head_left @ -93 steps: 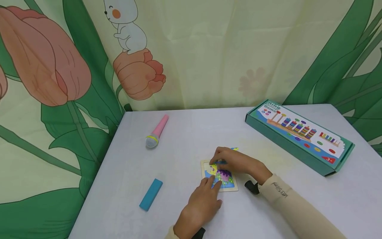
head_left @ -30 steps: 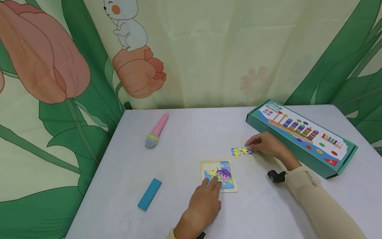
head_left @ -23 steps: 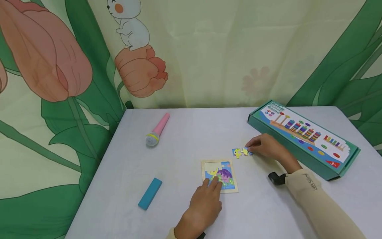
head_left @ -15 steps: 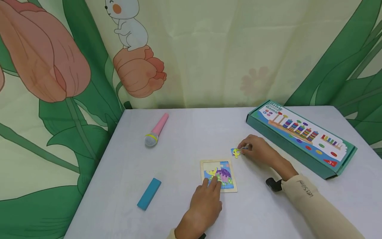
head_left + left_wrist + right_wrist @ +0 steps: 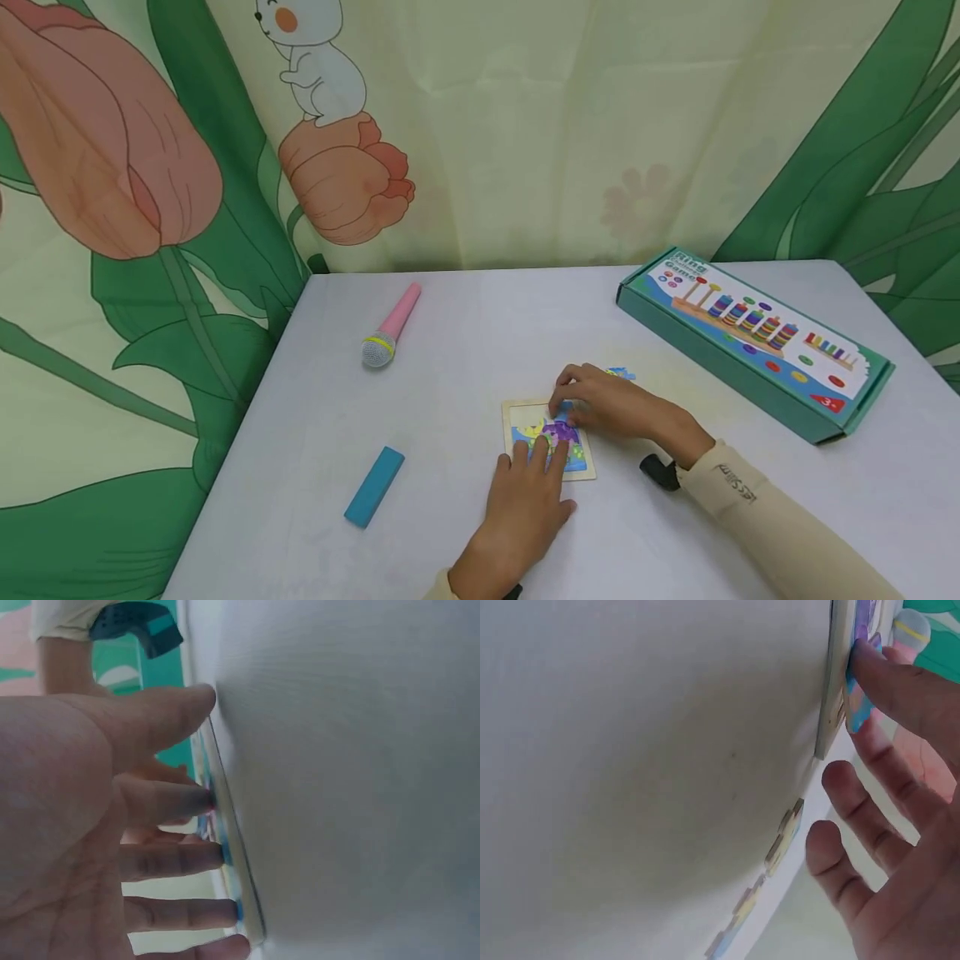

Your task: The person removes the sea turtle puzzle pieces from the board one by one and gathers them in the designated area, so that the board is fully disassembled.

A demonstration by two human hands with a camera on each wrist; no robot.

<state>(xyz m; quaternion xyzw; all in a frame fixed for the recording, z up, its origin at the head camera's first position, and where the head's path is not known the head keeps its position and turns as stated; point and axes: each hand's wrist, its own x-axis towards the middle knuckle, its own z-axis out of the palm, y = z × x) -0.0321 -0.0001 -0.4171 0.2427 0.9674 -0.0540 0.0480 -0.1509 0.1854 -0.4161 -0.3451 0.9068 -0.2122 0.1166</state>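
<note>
A small jigsaw puzzle in a pale wooden frame (image 5: pixel 510 414) lies on the table, a purple and yellow picture partly filling it. My left hand (image 5: pixel 521 504) rests its straight fingertips on the puzzle's near part. Over the upper right corner, my right hand (image 5: pixel 611 404) pinches a blue puzzle piece (image 5: pixel 861 694) between thumb and finger, and the piece stands tilted at the frame's edge in the right wrist view. Two loose puzzle pieces (image 5: pixel 784 838) lie on the table beyond; in the head view the right hand partly hides them.
A green game box (image 5: pixel 750 342) lies at the back right. On the left are a pink toy microphone (image 5: pixel 393 325) and a blue block (image 5: pixel 375 487). A white cloth covers the table (image 5: pixel 450 375), and a printed curtain (image 5: pixel 510 142) hangs behind it.
My right hand has moved from the loose pieces down and left to the frame's upper right corner, where it grips a piece. The left fingers have spread slightly on the puzzle.
</note>
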